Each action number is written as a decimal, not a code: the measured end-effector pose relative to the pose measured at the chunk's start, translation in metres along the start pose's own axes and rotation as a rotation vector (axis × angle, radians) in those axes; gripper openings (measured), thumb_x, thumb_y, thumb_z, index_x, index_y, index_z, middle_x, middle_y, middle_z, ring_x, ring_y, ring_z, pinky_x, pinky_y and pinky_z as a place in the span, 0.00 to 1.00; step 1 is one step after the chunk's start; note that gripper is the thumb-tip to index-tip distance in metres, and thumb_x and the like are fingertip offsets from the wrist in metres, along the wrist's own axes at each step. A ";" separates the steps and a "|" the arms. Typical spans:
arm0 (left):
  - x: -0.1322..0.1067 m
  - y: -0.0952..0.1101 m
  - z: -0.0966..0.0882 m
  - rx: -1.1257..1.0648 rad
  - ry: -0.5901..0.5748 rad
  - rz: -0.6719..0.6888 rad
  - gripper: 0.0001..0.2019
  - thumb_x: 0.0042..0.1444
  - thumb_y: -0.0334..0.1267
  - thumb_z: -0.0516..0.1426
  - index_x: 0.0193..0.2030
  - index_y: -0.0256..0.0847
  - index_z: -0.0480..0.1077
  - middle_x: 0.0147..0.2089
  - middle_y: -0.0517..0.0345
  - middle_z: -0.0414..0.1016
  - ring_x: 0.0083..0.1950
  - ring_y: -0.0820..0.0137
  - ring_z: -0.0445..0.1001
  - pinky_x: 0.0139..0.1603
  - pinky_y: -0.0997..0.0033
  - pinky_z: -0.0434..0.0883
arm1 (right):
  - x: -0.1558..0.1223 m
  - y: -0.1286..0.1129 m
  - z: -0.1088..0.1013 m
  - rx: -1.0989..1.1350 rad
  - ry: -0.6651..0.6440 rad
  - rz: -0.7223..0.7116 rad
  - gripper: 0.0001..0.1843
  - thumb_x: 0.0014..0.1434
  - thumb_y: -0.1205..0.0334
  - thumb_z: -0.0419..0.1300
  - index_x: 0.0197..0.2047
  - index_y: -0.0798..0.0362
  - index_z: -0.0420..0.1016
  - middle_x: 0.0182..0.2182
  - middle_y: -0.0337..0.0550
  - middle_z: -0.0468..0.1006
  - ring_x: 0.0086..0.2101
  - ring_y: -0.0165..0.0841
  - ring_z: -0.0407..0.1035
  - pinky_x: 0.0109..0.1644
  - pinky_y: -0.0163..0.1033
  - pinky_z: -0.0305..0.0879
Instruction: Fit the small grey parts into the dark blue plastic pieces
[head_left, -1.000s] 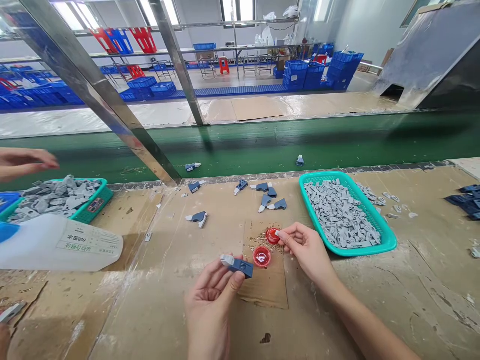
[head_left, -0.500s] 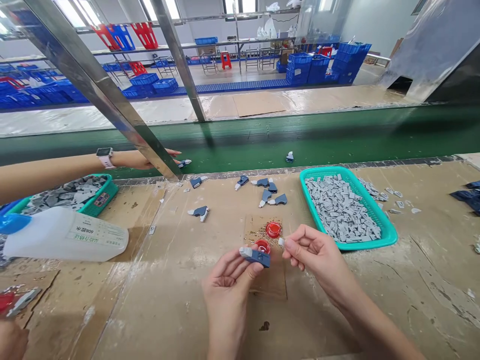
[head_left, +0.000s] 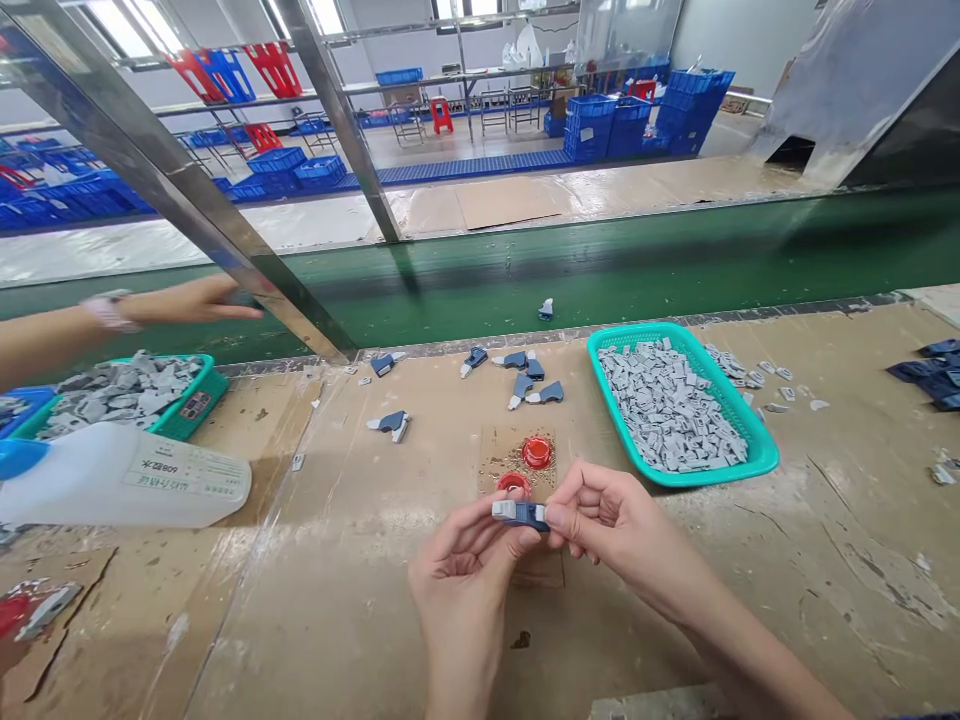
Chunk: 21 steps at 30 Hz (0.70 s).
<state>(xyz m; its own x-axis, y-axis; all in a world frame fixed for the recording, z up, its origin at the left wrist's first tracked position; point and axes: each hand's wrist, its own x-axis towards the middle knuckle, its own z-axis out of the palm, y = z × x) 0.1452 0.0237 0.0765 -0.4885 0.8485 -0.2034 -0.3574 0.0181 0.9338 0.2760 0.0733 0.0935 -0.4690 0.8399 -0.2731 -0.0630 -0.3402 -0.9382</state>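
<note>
My left grip (head_left: 459,572) is closed on a blue plastic part (head_left: 526,517), held level above the worktop (head_left: 300,610), with its pale grey end (head_left: 504,510) pointing left. My right grip (head_left: 622,530) has just moved in from beside it, and its fingertips (head_left: 556,515) now pinch the part's right end, so both grips meet on it. Just beyond lie two red caps (head_left: 537,452) on a cardboard scrap (head_left: 495,465). To the right, a teal tray (head_left: 757,462) holds grey pieces (head_left: 667,410).
</note>
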 end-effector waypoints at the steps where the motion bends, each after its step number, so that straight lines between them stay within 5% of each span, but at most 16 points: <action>1: 0.000 -0.001 0.000 0.008 -0.006 0.006 0.14 0.37 0.27 0.68 0.34 0.40 0.76 0.37 0.54 0.81 0.40 0.63 0.79 0.41 0.72 0.77 | 0.000 -0.001 -0.001 -0.012 -0.004 0.025 0.14 0.55 0.55 0.64 0.29 0.54 0.65 0.23 0.38 0.73 0.23 0.26 0.64 0.26 0.29 0.58; 5: 0.000 -0.003 -0.001 0.029 -0.072 0.007 0.11 0.37 0.26 0.68 0.30 0.41 0.77 0.36 0.54 0.81 0.39 0.63 0.79 0.39 0.73 0.78 | -0.001 -0.001 -0.008 -0.055 -0.049 0.125 0.15 0.55 0.55 0.63 0.34 0.51 0.60 0.19 0.32 0.70 0.23 0.27 0.65 0.24 0.29 0.55; 14: 0.007 -0.006 0.009 -0.015 -0.266 -0.171 0.15 0.45 0.31 0.66 0.42 0.39 0.75 0.43 0.50 0.79 0.47 0.63 0.77 0.48 0.71 0.74 | 0.001 -0.006 -0.017 -0.152 -0.041 0.008 0.14 0.57 0.53 0.61 0.35 0.52 0.61 0.23 0.32 0.66 0.25 0.27 0.62 0.29 0.31 0.57; 17: 0.020 0.003 0.009 0.061 -0.244 -0.135 0.19 0.51 0.36 0.62 0.51 0.39 0.71 0.50 0.49 0.76 0.54 0.63 0.72 0.56 0.68 0.69 | 0.002 -0.026 -0.042 -0.293 0.052 -0.060 0.12 0.62 0.51 0.53 0.40 0.51 0.65 0.30 0.38 0.72 0.28 0.29 0.65 0.31 0.33 0.60; 21: 0.065 0.023 0.000 0.238 -0.233 0.057 0.23 0.55 0.41 0.59 0.58 0.45 0.65 0.54 0.53 0.72 0.57 0.65 0.69 0.61 0.64 0.63 | 0.013 -0.047 -0.105 -0.811 0.388 -0.186 0.10 0.61 0.54 0.54 0.44 0.45 0.71 0.35 0.40 0.75 0.32 0.34 0.69 0.31 0.36 0.61</action>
<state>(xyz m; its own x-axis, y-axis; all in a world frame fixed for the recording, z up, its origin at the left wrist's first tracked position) 0.1049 0.0793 0.0847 -0.2978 0.9492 -0.1015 -0.1256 0.0664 0.9899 0.3659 0.1445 0.1119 -0.1759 0.9843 -0.0171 0.5986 0.0931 -0.7956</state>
